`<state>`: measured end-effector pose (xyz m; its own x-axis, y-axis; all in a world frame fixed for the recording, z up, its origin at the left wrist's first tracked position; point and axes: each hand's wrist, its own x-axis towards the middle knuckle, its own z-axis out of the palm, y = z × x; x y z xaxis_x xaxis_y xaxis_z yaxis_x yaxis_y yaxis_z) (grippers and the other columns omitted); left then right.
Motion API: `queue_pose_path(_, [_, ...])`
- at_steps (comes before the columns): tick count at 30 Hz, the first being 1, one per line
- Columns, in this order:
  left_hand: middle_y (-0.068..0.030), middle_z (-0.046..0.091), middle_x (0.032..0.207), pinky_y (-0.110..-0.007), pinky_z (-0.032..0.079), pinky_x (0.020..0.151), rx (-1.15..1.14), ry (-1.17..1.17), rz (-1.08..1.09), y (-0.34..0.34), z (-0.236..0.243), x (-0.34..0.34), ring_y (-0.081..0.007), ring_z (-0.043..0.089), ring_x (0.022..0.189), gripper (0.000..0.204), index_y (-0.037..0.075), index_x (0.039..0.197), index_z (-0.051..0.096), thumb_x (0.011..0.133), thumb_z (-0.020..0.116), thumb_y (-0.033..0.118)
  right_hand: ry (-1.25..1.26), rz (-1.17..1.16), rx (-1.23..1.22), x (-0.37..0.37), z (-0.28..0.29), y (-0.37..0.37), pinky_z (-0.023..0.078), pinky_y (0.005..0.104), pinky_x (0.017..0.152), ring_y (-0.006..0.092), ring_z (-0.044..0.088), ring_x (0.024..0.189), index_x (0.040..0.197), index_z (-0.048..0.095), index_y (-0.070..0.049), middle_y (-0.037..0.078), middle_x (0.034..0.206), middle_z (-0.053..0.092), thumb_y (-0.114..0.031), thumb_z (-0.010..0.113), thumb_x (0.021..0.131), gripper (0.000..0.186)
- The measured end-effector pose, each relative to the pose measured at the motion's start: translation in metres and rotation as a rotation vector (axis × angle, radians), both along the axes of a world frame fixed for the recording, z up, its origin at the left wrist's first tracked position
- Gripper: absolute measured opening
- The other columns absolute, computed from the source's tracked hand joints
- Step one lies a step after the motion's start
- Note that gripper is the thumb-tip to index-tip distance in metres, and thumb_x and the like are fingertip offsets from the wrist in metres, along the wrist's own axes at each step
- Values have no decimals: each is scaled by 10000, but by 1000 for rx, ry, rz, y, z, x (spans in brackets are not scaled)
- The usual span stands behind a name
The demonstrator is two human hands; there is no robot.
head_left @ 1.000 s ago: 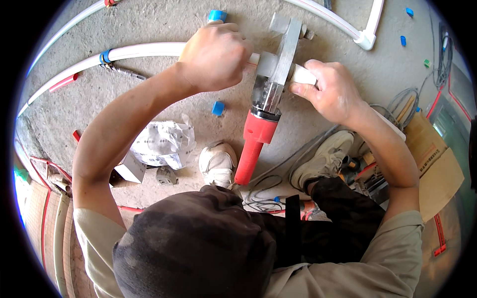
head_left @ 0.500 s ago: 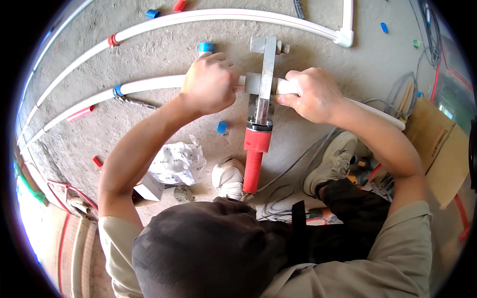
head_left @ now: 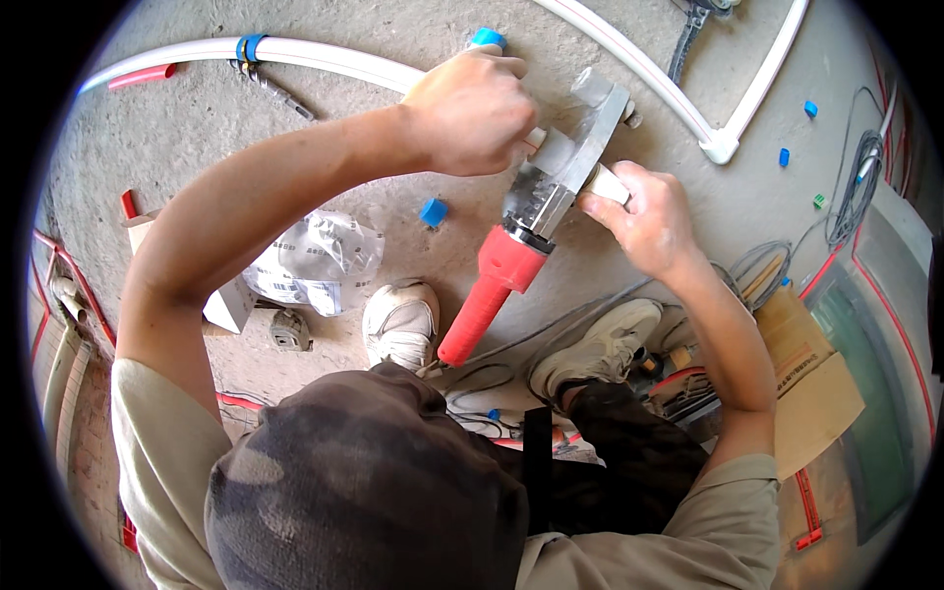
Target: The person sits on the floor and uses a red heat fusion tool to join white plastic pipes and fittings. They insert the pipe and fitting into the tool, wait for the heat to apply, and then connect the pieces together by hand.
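Observation:
My left hand [head_left: 472, 113] is closed round a long white plastic pipe [head_left: 334, 59], whose end shows just past my fingers. Close by is the metal head [head_left: 585, 147] of a red-handled pipe welding iron [head_left: 492, 280], tilted on the floor. I cannot tell whether the pipe end touches the head. On the head's other side my right hand [head_left: 644, 216] grips a short-looking white pipe piece [head_left: 608, 185] between thumb and fingers, right beside the plate. The rest of that piece is hidden by my hand and forearm.
Another white pipe with an elbow [head_left: 720, 146] lies at the far right. A plastic bag [head_left: 320, 258], a blue offcut [head_left: 434, 211], a drill bit [head_left: 285, 98], grey cables [head_left: 855, 187] and a cardboard box [head_left: 816, 393] lie around. My shoes flank the iron's handle.
The view has turned and shifted. The iron, upright before, now leans with its head to the right. The white piece in my right hand shows less of its length.

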<state>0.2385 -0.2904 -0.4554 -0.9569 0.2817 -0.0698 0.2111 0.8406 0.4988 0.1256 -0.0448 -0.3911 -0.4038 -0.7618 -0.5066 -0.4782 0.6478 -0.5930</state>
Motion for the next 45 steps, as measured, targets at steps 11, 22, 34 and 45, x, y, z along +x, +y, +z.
queue_pose_path(11, [-32,672,759,-395,526,873,0,45,-1,-1,1,-5,-249,635,944,164,85,651,676,712,757,214,50,22,-19,-4,1,1,506,500,615,450,666,690,782,584,-27,207,689,658,-307,832,863,382])
queue_pose_path(22, [-29,665,745,-398,516,866,46,83,1,-3,0,-1,-253,628,926,171,86,658,681,718,765,222,60,21,-4,-1,5,-1,523,501,633,445,681,704,812,613,-27,210,699,669,-318,836,857,370])
queue_pose_path(34, [-25,653,732,-411,509,859,59,99,16,-3,-4,-2,-255,637,931,223,86,645,668,724,795,251,71,38,-8,-5,7,-3,516,497,624,443,676,698,805,604,-28,207,700,670,-303,829,859,359])
queue_pose_path(45, [-38,648,726,-416,509,862,126,102,31,-4,0,-2,-274,634,909,257,70,633,649,725,809,249,78,52,-94,-8,5,1,513,482,605,420,673,666,812,620,-33,199,699,673,-307,838,850,352])
